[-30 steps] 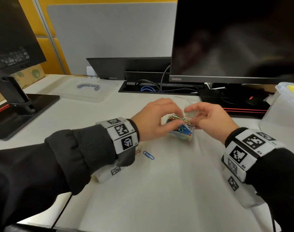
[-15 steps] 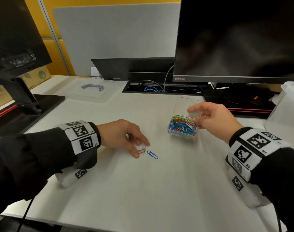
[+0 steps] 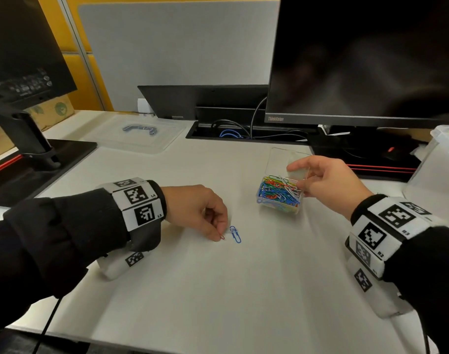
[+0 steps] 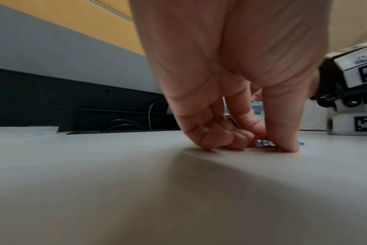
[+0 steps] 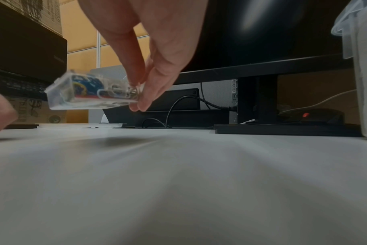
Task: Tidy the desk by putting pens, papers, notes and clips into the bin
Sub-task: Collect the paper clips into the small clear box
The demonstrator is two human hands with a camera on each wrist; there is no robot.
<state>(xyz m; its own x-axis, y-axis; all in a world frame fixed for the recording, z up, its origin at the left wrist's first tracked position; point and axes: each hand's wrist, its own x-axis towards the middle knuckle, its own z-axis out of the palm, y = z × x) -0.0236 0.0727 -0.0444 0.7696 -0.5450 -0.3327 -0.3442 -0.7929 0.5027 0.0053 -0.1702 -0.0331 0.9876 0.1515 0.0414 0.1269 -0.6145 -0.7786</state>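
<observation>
A small clear box [image 3: 279, 198] full of coloured paper clips hangs a little above the white desk, its lid [image 3: 286, 159] flipped open. My right hand [image 3: 298, 178] pinches the box at its right end; in the right wrist view the box [image 5: 90, 92] tilts in the air under that hand [image 5: 144, 99]. Two loose clips lie on the desk left of the box. My left hand [image 3: 218, 235] has its fingers curled down and pinches the red clip [image 3: 221, 237]. The blue clip [image 3: 235, 234] lies just right of it, untouched. In the left wrist view my left hand [image 4: 268, 146] presses its fingertips on the desk.
A translucent bin [image 3: 433, 172] stands at the right edge, beside the monitor base [image 3: 366, 159]. Its flat lid [image 3: 134, 134] lies at the back left. A second monitor's base [image 3: 32, 162] sits far left. A cable slot [image 3: 244, 132] runs along the back.
My left hand left the clip box, dropped to the desk and closed its fingers on the red clip. My right hand kept hold of the box.
</observation>
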